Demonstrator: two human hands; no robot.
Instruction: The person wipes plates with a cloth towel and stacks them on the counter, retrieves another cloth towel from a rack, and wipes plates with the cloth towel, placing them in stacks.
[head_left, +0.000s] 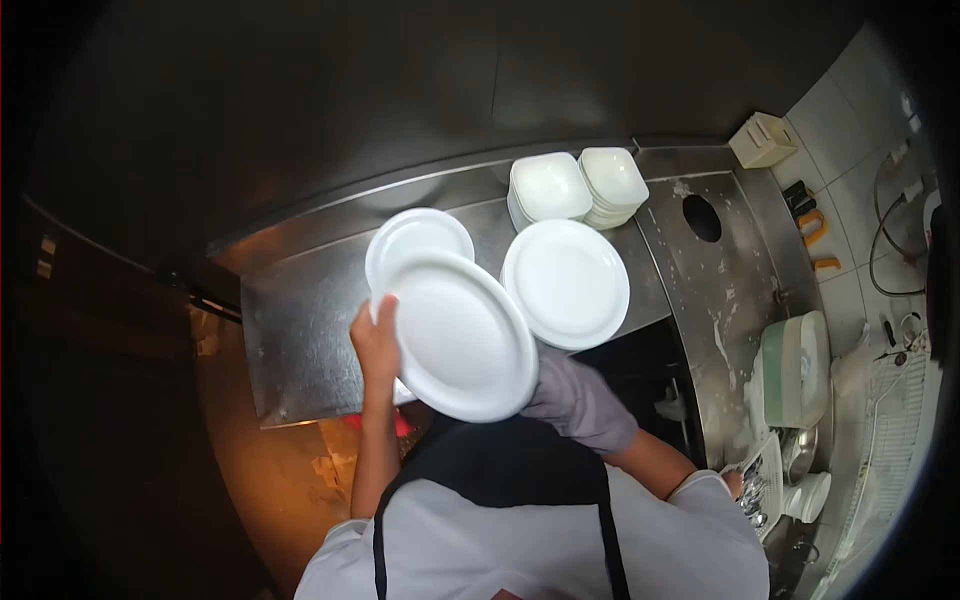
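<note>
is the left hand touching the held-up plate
Touching: the head view shows the left hand on the held-up plate, thumb over the rim.

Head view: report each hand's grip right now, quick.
Left hand: closed on the rim of the oval white plate.
Right hand: covered by a grey cloth beside the plate; grip cannot be told.

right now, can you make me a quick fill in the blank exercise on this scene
1. The left hand holds the large plate, its ____ over the rim.
2. A grey cloth covers the ____ hand.
3. The square bowls stand in ____ stacks.
4. The apron over the white shirt is ____ in colour.

Missing words: thumb; right; two; black.
</note>
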